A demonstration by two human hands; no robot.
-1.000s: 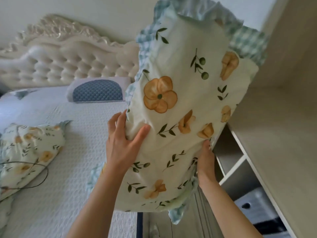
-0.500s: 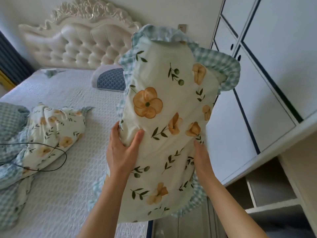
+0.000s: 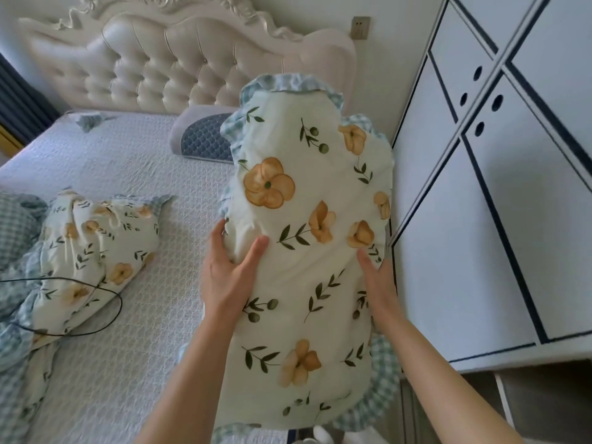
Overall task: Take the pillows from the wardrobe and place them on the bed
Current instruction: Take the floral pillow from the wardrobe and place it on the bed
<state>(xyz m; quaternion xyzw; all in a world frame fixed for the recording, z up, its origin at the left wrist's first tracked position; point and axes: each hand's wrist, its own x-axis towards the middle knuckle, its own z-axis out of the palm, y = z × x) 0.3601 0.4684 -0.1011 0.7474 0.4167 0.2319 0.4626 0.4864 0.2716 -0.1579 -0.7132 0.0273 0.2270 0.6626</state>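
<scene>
I hold a cream pillow (image 3: 307, 251) with orange flowers and a blue checked frill upright in front of me, above the right edge of the bed (image 3: 134, 174). My left hand (image 3: 227, 274) grips its left side with the thumb across the front. My right hand (image 3: 378, 283) presses its right side, fingers partly hidden behind the fabric. A second floral pillow (image 3: 93, 261) lies on the bed at the left. The white wardrobe (image 3: 499, 193) with dark trim stands on my right.
A tufted cream headboard (image 3: 179, 68) backs the bed. A grey-and-blue quilted pillow (image 3: 201, 139) lies near it. A black cable (image 3: 105, 315) loops over the floral pillow on the bed. Checked bedding (image 3: 16, 238) is bunched at the far left. Open wardrobe shelves (image 3: 541, 402) show at lower right.
The pillow has come down and away from the wardrobe toward the bed. My view has turned left, so the wardrobe shelf is out of the way and more of the bed shows.
</scene>
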